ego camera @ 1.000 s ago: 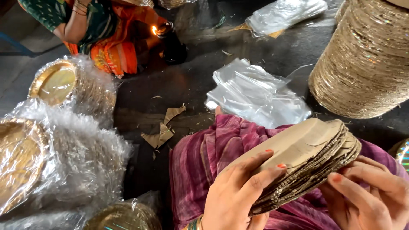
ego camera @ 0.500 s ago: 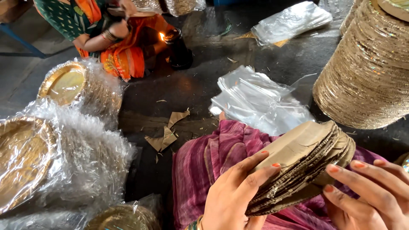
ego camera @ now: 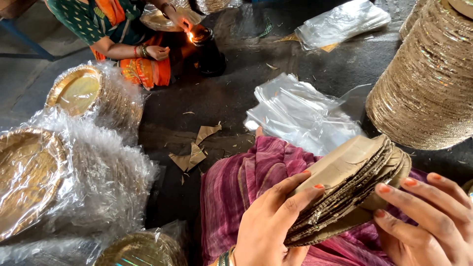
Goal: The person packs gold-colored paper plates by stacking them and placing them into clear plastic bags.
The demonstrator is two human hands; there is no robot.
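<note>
A stack of brown paper plates [ego camera: 354, 187] rests tilted over my lap, which is covered in purple cloth [ego camera: 246, 187]. My left hand [ego camera: 271, 226] grips the stack's near edge, thumb along the top plate. From the right, my right hand [ego camera: 423, 221] has its fingers spread against the stack's lower edge, supporting it.
A pile of clear plastic bags [ego camera: 300, 113] lies just beyond my knee. A tall stack of plates [ego camera: 423, 83] stands at the right. Plastic-wrapped plate bundles [ego camera: 54, 162] fill the left. Another person [ego camera: 128, 34] sits at the back beside a small flame [ego camera: 189, 35]. Cardboard scraps [ego camera: 194, 150] litter the floor.
The view has tilted up, showing more of the seated person and the flame. My right hand's fingers have spread wider under the stack; my left hand keeps its grip.
</note>
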